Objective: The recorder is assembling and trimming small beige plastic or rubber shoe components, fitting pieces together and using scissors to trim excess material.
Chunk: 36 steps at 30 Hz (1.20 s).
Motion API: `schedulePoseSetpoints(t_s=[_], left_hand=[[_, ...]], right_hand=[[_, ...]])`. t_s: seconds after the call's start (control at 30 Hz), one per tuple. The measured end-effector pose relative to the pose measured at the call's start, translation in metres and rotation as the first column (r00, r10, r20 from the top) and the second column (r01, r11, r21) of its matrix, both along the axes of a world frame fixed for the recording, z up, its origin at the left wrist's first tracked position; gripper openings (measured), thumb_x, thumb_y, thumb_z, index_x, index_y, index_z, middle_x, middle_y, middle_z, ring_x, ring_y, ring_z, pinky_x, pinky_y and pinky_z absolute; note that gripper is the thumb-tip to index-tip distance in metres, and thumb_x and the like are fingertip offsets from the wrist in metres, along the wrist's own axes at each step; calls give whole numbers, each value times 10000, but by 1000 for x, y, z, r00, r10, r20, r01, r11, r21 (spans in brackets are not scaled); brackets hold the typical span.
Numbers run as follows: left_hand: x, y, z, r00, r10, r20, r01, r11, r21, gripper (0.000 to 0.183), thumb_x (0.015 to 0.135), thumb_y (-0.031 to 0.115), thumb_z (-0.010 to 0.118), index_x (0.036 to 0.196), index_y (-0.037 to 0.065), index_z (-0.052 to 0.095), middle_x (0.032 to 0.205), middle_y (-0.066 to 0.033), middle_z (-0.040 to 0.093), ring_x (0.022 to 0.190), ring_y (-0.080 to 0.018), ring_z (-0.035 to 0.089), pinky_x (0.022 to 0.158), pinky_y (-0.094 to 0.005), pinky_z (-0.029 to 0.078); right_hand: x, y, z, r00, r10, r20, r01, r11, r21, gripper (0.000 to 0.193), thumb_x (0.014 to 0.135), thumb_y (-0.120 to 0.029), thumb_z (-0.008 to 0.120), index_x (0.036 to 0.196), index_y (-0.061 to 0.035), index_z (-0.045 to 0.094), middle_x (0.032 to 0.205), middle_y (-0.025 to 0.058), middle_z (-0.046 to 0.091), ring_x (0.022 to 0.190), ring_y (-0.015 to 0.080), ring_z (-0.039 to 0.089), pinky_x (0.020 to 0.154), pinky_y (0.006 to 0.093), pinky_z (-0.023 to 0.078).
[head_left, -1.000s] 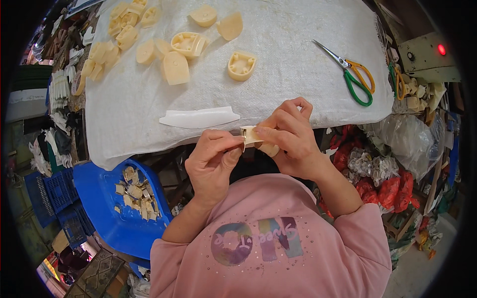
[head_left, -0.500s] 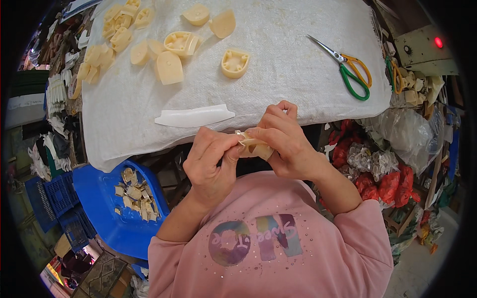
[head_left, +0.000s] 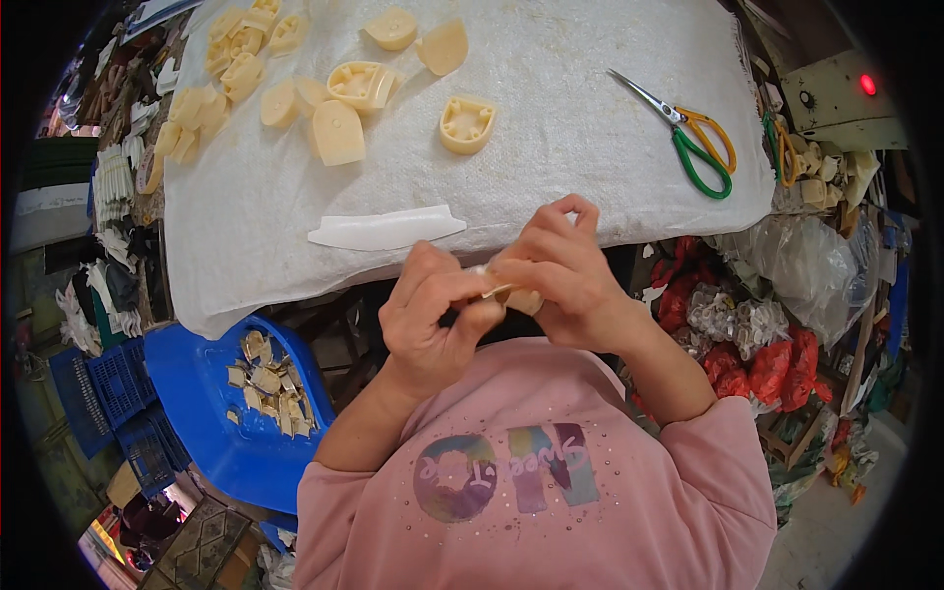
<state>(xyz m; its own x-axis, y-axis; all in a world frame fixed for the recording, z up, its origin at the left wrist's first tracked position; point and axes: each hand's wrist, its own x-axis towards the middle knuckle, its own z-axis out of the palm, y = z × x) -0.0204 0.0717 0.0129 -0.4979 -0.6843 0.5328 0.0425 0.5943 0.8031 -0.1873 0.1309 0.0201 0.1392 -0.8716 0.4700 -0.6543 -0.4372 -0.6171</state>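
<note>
Just off the near edge of the cloth-covered table, both hands are closed on one small cream shoe heel. My left hand pinches its left side between thumb and fingers. My right hand grips the other side with its thumb along the top. A pale, thin edge shows between the fingertips; most of the heel is hidden by the fingers. A white curved strip lies flat on the table beyond my left hand. Further off sit a single hollow heel and a loose group of cream heels.
Scissors with green and orange handles lie at the table's right. A blue plastic chair at lower left holds several pale, shiny pieces. Red bags and clear plastic crowd the right, below a box with a red light.
My left hand has shifted slightly right and upward, its fingers now closer to my right hand over the heel. The heel shows less between them. The things on the table stay put.
</note>
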Motion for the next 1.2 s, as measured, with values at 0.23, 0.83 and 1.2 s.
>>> schedulePoseSetpoints(t_s=[0.23,0.83,1.2], left_hand=[[11,-4,1,982,163,96,-119,926,-359,283,628,63,790,865,91,639,810,-21,525,805,-240,488,696,-323,406],[9,-3,6,988,143,-60,-151,971,-185,259,778,5,670,967,95,518,984,-135,507,978,-314,535,921,-487,416],[4,2,3,983,-108,146,156,916,-370,187,668,-81,625,765,6,491,982,-197,578,785,-323,579,662,-412,499]], right_hand=[[3,-3,-4,993,-37,-116,24,993,-113,291,641,-104,672,918,-181,626,857,-13,542,868,198,478,834,451,261],[24,30,-22,323,-482,814,17,863,505,463,839,-230,670,1179,6,463,953,70,545,926,158,545,820,278,422],[19,39,-11,118,-378,918,-126,912,391,214,944,-140,496,1054,32,557,982,88,603,914,151,593,835,309,506]])
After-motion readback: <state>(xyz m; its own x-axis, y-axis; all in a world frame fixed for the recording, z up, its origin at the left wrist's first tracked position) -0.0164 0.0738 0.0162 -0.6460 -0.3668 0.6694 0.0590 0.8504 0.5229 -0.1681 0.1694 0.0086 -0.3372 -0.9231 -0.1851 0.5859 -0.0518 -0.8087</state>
